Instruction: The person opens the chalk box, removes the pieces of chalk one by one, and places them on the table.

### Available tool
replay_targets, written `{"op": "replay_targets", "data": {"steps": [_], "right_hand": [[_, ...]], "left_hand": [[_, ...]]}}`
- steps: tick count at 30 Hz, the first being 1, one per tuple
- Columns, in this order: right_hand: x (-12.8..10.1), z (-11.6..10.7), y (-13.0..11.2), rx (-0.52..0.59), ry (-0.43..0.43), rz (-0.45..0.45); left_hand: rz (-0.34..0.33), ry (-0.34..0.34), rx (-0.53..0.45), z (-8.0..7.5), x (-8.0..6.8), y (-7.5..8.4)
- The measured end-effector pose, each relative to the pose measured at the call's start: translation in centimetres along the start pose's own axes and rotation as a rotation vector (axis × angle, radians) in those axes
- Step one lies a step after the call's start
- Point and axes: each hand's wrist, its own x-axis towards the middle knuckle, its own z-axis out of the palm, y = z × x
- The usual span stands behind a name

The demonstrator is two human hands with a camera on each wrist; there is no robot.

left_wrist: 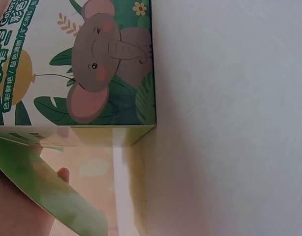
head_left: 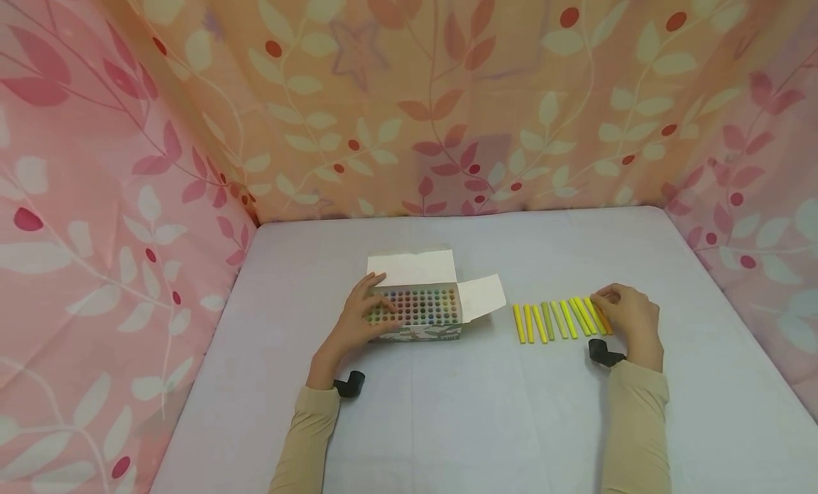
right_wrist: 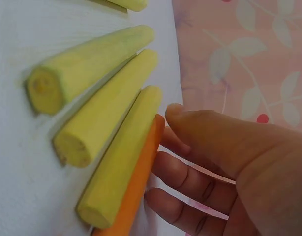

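Note:
A chalk box (head_left: 415, 333) with its lid raised stands left of the table's middle, full of rows of colored chalk tips. My left hand (head_left: 358, 313) holds its left end, thumb along the front edge and fingers over the top. An elephant print (left_wrist: 94, 64) covers the box side in the left wrist view. On the right, my right hand (head_left: 629, 316) has its thumb and fingers at an orange chalk stick (right_wrist: 141, 182). That stick lies against a yellow chalk stick (right_wrist: 121, 162); my palm hides part of it in the head view.
Several yellow and greenish chalk sticks (head_left: 529, 324) lie side by side in a row on the white tabletop (head_left: 473, 409). An open side flap (head_left: 481, 297) of the box reaches toward the row. Floral curtains (head_left: 415, 111) surround the table's back and sides.

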Motion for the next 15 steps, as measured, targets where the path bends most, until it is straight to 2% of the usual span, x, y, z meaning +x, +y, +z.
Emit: {"op": "replay_targets", "data": {"steps": [7,12,15], "right_hand": [[-0.1,-0.3,-0.4,0.014,0.012,0.012],[-0.4,-0.7,-1.1,0.044,0.015,0.012],[-0.1,-1.3,-1.8,0.029,0.034,-0.029]], "left_hand": [[0.05,0.033,-0.009,0.4,0.2,-0.3],[0.023,0.063,-0.134,0.1,-0.1,0.0],[0.0,0.093,-0.181,-0.6,0.0,0.0]]}}
